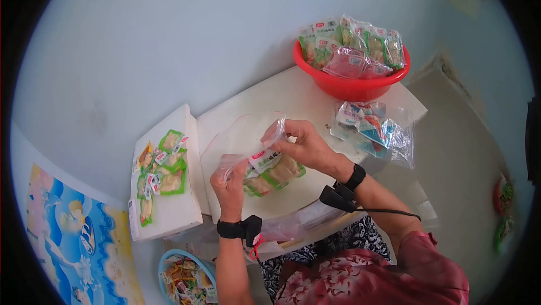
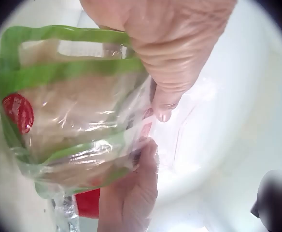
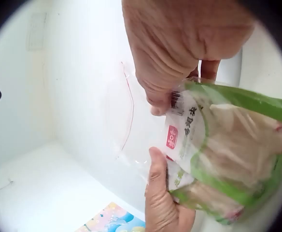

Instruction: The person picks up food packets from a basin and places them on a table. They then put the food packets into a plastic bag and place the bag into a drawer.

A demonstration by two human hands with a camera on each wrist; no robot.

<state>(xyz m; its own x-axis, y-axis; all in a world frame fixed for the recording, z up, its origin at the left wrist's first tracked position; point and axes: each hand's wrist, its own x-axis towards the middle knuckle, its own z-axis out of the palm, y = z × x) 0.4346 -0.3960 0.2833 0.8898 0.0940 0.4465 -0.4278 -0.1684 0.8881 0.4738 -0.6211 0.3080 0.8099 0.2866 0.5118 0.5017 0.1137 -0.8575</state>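
White table [image 1: 284, 96]: 1 red basin [image 1: 349, 87], 1 clear bag of snack packets [image 1: 373, 130]; white box [image 1: 169, 215] against left edge.

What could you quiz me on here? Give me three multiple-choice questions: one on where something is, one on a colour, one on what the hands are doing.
1. Where does the red bowl stand?
A. On the white table
B. On the person's lap
C. On the floor mat

2. What colour edges the snack packets inside the clear bag?
A. Blue
B. Green
C. Black

3. What are the left hand and right hand doing?
A. Both lie flat and idle
B. Only one touches the bag
C. Both grip the clear bag

Answers: 1 A, the bowl sits at the table's far right end. 2 B, green borders show in both wrist views. 3 C, fingers of each hand pinch the bag.
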